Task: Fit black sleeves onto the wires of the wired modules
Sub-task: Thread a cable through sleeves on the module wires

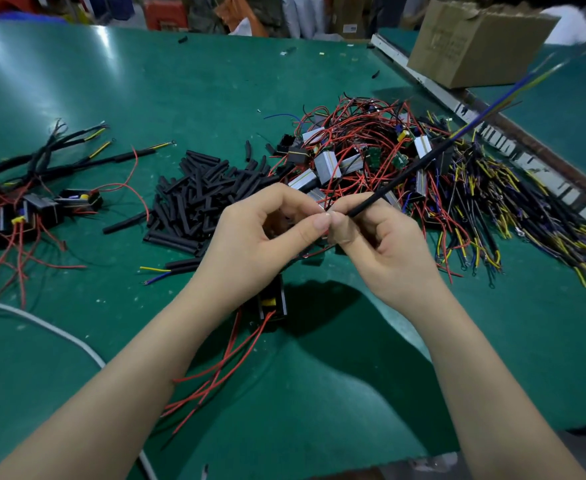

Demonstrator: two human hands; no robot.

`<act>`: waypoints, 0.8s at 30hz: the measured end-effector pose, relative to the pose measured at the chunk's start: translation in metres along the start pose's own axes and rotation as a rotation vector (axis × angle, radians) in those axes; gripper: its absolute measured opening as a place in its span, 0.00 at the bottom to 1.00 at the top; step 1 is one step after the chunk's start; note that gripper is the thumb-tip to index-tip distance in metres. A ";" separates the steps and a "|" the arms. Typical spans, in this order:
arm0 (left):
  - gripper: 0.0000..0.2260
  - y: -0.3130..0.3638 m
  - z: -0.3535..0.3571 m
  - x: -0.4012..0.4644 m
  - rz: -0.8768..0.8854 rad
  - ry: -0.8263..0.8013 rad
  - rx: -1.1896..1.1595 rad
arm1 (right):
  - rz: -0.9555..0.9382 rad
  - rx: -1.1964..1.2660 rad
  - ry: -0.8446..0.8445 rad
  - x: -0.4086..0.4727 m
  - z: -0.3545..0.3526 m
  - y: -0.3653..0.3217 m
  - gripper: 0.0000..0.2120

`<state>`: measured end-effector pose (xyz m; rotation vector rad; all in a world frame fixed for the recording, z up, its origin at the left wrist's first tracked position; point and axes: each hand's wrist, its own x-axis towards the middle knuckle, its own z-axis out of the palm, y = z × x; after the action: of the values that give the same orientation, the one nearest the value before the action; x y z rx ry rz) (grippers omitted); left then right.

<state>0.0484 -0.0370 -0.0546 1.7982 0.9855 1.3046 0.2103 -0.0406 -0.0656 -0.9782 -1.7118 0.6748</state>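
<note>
The right hand (385, 247) pinches the near end of a black sleeve (402, 178) between thumb and forefinger, its other fingers curled under; the sleeve runs up and to the right from the fingertips, and blue and yellow wires (513, 90) come out of its far end, blurred towards the top right. The left hand (260, 244) meets it fingertip to fingertip, thumb and forefinger closed in a pinch at the same spot, though what exactly lies between them is too small to tell. Below the left wrist a black wired module (272, 303) with a yellow patch sits partly hidden by the hand, and its red wires (222, 368) trail down along the left forearm over the green table (319, 393). Just beyond the hands lies a loose heap of short black sleeves (198, 199), and to its right a tangled pile of modules (353, 150) with silver bodies and red wires. Further right, a spread of yellow, blue and black wires (513, 216) fans out towards the table edge. On the far left lies a group of modules whose wires already wear black sleeves (35, 188). A white cable (42, 323) curves across the near left corner, and a cardboard box (475, 43) stands at the top right on the neighbouring surface.
</note>
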 end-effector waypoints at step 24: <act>0.05 -0.001 -0.007 0.007 -0.523 -0.165 -0.346 | -0.319 -0.252 0.083 -0.004 0.011 0.002 0.08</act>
<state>0.0431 -0.0298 -0.0508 1.2512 0.9810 0.9146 0.2009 -0.0429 -0.0730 -0.8626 -1.8542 0.2116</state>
